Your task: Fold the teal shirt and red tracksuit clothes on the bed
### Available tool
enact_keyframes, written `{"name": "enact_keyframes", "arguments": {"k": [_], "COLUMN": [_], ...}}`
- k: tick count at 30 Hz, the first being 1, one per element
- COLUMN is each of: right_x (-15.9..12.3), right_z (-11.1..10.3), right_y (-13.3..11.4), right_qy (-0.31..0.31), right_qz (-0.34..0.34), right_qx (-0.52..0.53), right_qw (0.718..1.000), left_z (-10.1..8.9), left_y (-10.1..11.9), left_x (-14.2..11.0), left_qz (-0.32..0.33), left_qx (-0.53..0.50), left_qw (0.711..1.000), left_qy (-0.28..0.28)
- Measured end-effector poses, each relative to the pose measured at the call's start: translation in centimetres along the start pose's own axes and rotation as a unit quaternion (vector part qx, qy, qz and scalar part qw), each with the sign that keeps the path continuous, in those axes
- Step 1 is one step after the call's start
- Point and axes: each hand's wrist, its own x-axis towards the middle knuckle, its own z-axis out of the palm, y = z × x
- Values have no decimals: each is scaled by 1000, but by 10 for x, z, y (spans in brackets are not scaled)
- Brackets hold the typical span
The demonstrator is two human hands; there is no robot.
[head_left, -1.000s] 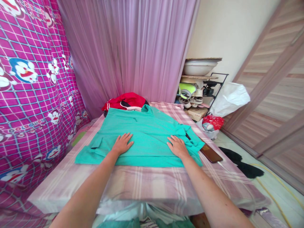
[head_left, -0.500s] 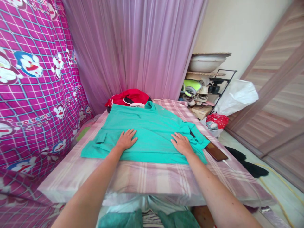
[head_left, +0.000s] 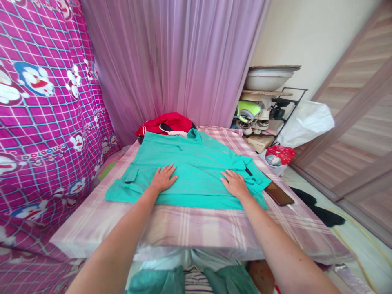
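Observation:
A teal short-sleeved shirt (head_left: 196, 165) lies spread out on the table with the checked cloth, its collar toward the far side. My left hand (head_left: 164, 178) rests flat on the shirt left of its middle, fingers spread. On the right part of the shirt lies my right hand (head_left: 235, 183), palm down with the fingers apart. A sleeve, slightly rumpled, reaches toward a brown phone (head_left: 279, 193), which lies just beyond the cloth with a white cable plugged in.
Red clothing (head_left: 171, 121) is heaped at the table's far end, before a purple curtain (head_left: 183, 61). The pink-checked tablecloth (head_left: 122, 228) covers the table. A rack (head_left: 290, 106) with shoes and a white basin (head_left: 269, 79) stands at back right. Patterned pink fabric (head_left: 45, 122) hangs at left.
Both hands stay flat on the shirt in nearly the same places. The view has shifted slightly; the shirt looks unchanged.

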Motion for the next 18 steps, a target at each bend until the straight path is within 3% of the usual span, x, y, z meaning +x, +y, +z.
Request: {"name": "enact_keyframes", "arguments": {"k": [18], "right_x": [-2], "right_z": [-3], "right_y": [-2], "right_qy": [5], "right_qz": [0], "right_qx": [-2], "right_qw": [1000], "left_z": [-2], "left_y": [0], "left_x": [0], "left_qz": [0], "left_qx": [1], "left_qw": [1000], "left_qy": [-1]}}
